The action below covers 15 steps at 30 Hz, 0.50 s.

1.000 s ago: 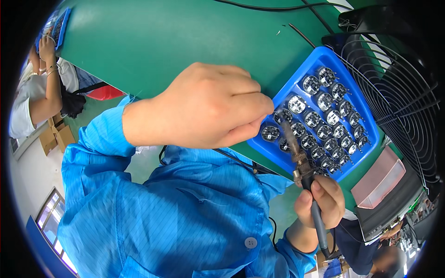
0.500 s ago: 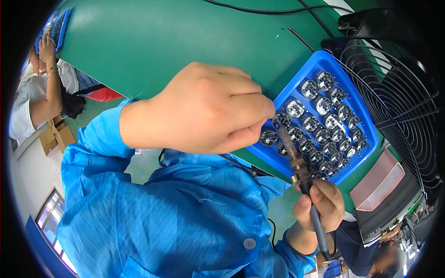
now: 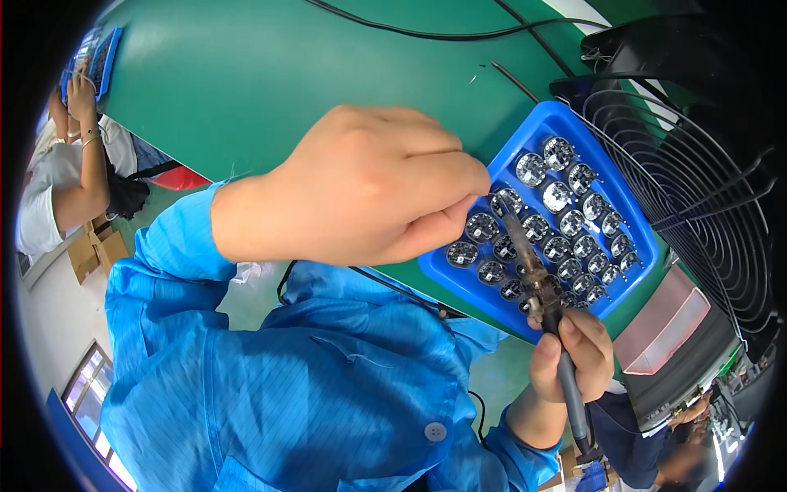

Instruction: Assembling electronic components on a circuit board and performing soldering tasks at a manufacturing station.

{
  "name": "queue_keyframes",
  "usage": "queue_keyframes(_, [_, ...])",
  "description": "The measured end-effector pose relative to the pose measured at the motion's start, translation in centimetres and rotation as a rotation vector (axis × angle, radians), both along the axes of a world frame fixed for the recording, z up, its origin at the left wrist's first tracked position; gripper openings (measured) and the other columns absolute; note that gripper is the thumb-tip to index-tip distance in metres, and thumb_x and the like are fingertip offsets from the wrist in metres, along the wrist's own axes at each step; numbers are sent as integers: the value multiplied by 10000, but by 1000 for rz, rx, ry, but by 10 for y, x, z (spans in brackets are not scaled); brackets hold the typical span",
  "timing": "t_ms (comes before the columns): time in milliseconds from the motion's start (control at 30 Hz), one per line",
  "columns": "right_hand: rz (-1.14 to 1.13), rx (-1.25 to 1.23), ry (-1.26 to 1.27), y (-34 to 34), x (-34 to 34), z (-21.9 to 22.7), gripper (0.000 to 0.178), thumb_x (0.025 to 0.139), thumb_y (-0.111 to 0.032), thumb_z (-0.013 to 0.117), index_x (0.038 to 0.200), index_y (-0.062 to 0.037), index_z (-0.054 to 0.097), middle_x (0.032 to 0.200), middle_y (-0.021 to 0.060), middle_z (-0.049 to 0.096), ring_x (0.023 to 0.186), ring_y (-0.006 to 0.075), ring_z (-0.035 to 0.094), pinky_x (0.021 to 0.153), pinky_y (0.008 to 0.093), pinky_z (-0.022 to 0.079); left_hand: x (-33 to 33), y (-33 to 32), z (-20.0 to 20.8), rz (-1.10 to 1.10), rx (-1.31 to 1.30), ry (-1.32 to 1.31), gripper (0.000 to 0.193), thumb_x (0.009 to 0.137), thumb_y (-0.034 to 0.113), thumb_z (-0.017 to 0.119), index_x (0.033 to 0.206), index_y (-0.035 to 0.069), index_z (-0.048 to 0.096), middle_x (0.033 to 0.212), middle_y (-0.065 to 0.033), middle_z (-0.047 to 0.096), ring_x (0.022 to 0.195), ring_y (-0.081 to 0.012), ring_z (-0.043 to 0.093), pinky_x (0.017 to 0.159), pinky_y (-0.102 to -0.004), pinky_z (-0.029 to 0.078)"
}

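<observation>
My right hand (image 3: 571, 361) is closed around the dark handle of a soldering iron (image 3: 537, 283). The iron slants up and left over a blue tray (image 3: 545, 119), its tip at a small round circuit board part (image 3: 508, 202) near the tray's left side. Beside that part, my left hand (image 3: 377, 184) is closed in a pinch, with a thin strand of solder wire just showing at its fingertips. Several similar round parts with metal pins, such as one part (image 3: 530, 170), stand in rows in the tray. The iron and right hand cover some of them.
A black wire fan guard (image 3: 680, 172) stands right of the tray, with a pink open box (image 3: 664, 328) below it. Black cables (image 3: 459, 36) cross the far side of the green table (image 3: 246, 74). Other people (image 3: 78, 180) are at far left and lower right.
The iron's tip and my left fingertips have gone from one round part to a neighbouring one farther up the tray. The tray now appears slightly lower and more to the left in the picture.
</observation>
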State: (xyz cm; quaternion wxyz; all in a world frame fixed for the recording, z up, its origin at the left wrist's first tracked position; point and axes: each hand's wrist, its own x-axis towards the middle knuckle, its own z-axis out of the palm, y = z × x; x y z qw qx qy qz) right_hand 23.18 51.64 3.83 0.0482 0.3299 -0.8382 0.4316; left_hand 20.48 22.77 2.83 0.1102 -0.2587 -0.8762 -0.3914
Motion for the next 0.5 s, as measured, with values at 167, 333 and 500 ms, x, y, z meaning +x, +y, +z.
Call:
queue_keyframes(167, [-1,-12,1,-3,-4,0,245,903,-157,653,918,53,528,732,192,629,547,222,626,519,288,510,-3,3,-2,3,-6,-1,144,707,-9,712,836,39,671,600,-51,520,523,-197,532,478,-313,427])
queue_keyframes(333, [36,-46,-14,-2,-6,1,245,893,-145,661,917,61,531,738,198,627,554,221,631,503,289,506,-3,4,-4,-24,-32,-11,144,723,3,711,855,41,668,642,-54,545,555,-201,555,496,-322,451])
queue_keyframes(500, [32,-35,-10,-3,-8,1,237,893,-143,659,922,56,533,755,199,630,553,219,631,494,286,497,-3,2,-5,-44,-71,-30,169,722,13,719,878,43,661,668,-51,555,567,-206,562,499,-327,459])
